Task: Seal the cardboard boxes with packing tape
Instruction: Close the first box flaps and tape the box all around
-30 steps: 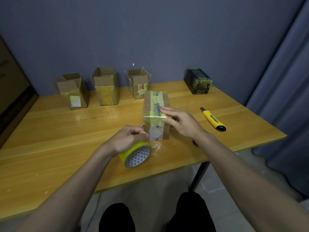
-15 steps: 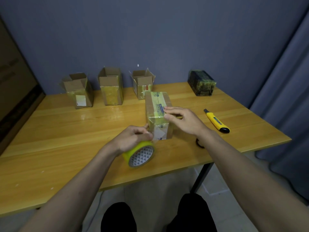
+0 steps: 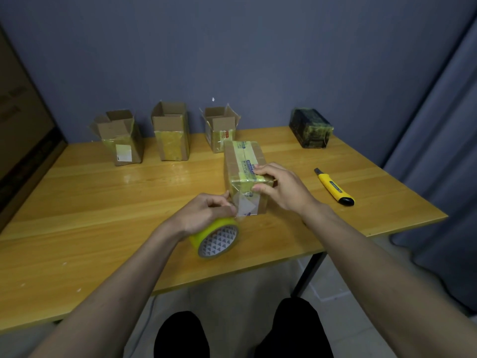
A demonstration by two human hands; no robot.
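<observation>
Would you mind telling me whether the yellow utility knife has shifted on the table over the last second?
No. The utility knife lies in the same spot by the table's right edge; only the camera moved.

Glossy tape over matt cardboard
The box point(image 3: 244, 164) is brown card under shiny yellowish film; the table point(image 3: 103, 202) is varnished, reflective wood
</observation>
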